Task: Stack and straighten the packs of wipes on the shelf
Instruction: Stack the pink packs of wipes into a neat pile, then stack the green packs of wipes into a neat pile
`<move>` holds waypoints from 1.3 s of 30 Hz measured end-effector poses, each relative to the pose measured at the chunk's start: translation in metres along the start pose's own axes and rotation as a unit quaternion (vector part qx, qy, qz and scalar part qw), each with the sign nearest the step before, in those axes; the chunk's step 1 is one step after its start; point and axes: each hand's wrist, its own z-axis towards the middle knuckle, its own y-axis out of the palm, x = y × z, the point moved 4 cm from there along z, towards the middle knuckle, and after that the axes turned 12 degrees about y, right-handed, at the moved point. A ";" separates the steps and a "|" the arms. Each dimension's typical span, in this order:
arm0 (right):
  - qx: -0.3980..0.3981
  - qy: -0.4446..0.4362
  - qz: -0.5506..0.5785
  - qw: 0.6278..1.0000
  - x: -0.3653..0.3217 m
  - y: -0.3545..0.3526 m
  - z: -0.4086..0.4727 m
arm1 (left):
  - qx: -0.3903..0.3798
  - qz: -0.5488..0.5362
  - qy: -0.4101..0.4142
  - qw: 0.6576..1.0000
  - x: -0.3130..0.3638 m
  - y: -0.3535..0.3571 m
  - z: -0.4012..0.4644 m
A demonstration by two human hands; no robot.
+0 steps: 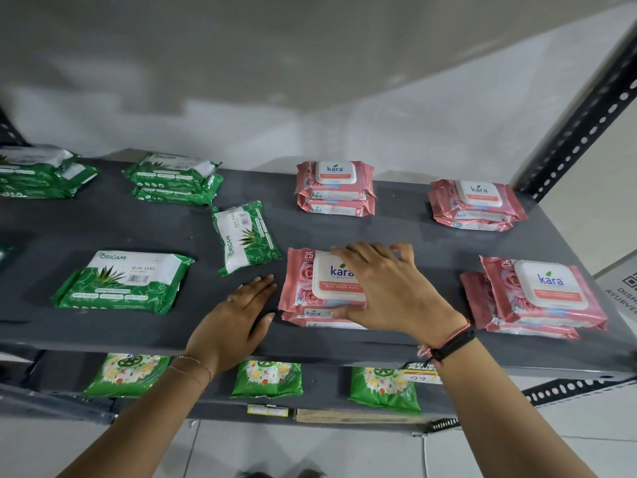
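Observation:
Pink Kara wipe packs lie in small stacks on the dark grey shelf (103,222). My right hand (386,288) rests on top of the front-middle pink stack (306,284), fingers spread over its white lid and thumb at its front edge. My left hand (238,312) lies flat on the shelf, fingers apart, just left of that stack, holding nothing. Other pink stacks sit at the back middle (334,191), back right (475,205) and front right (537,294). A single green Origami pack (246,236) lies turned at an angle; another green pack (124,281) lies flat at the front left.
Green stacks sit at the back left (174,179) and far left (38,172). A perforated metal upright (582,122) stands at the right. On the lower shelf lie green floral packs (267,379) and a price tag (418,376). A white wall is behind.

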 end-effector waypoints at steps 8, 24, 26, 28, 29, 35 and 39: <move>-0.026 0.014 0.028 0.999 -0.008 -0.014 0.004 | 0.052 -0.021 -0.005 0.998 0.009 -0.021 -0.001; -0.035 0.228 0.175 0.957 -0.145 0.018 0.127 | 0.053 0.105 -0.144 0.983 -0.164 -0.127 -0.139; -0.059 0.272 0.183 0.943 -0.147 0.029 0.133 | 0.021 0.098 -0.133 0.986 -0.177 -0.121 -0.151; -0.067 0.299 0.185 0.934 -0.149 0.037 0.136 | -0.011 0.093 -0.111 0.989 -0.186 -0.113 -0.157; -0.062 0.308 0.181 0.932 -0.151 0.039 0.137 | -0.025 0.090 -0.102 0.990 -0.190 -0.108 -0.159; -0.009 0.301 0.199 0.933 -0.162 0.026 0.128 | -0.042 0.077 -0.089 0.992 -0.201 -0.093 -0.162; -0.006 0.154 0.236 0.960 -0.197 0.010 0.120 | -0.031 0.061 -0.084 0.994 -0.199 -0.094 -0.162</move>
